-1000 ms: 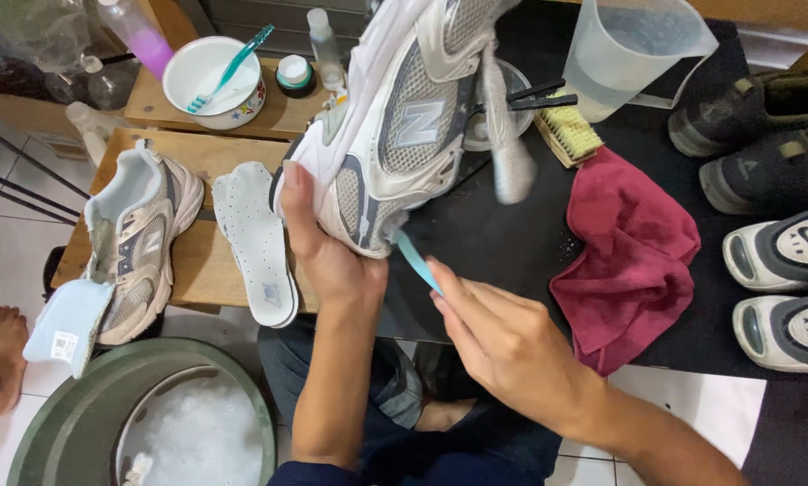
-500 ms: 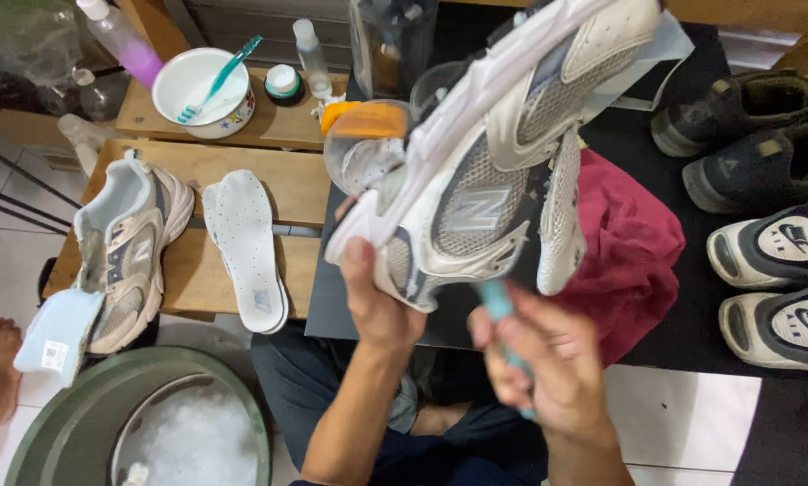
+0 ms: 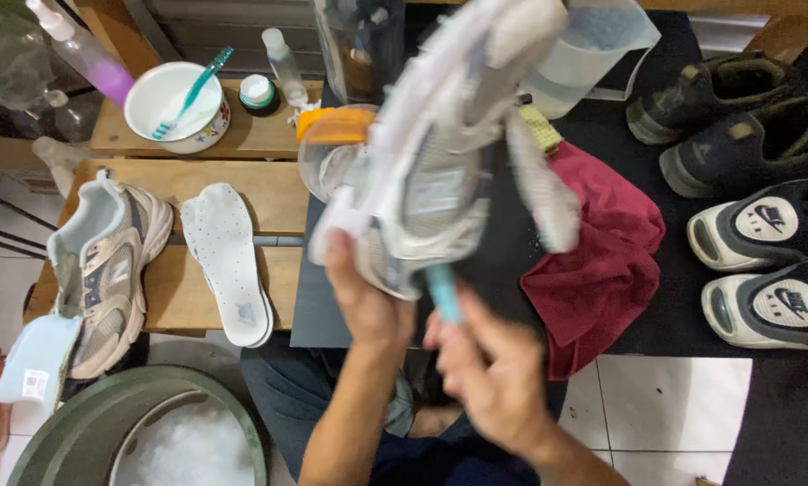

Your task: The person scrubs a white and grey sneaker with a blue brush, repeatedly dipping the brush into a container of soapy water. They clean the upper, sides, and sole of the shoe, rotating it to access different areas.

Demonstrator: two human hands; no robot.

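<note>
My left hand [image 3: 363, 297] grips a white and grey sneaker [image 3: 440, 171] by its lower end and holds it up in the air, blurred by motion, with its tongue hanging out to the right. My right hand [image 3: 489, 373] is closed on a light blue brush handle [image 3: 443, 292] whose upper end touches the sneaker's underside edge. The brush head is hidden behind the shoe.
The matching sneaker [image 3: 103, 261] and a white insole [image 3: 228, 261] lie on a wooden bench [image 3: 278, 193] at left. A bowl holding a toothbrush [image 3: 172, 99], a red cloth [image 3: 602, 261], a clear jug [image 3: 584, 54], dark shoes [image 3: 728, 135] and a green basin of suds [image 3: 143, 436] surround me.
The sneaker has swung and tilted further up and to the right. My right hand with the brush moved from below the shoe in toward its lower edge.
</note>
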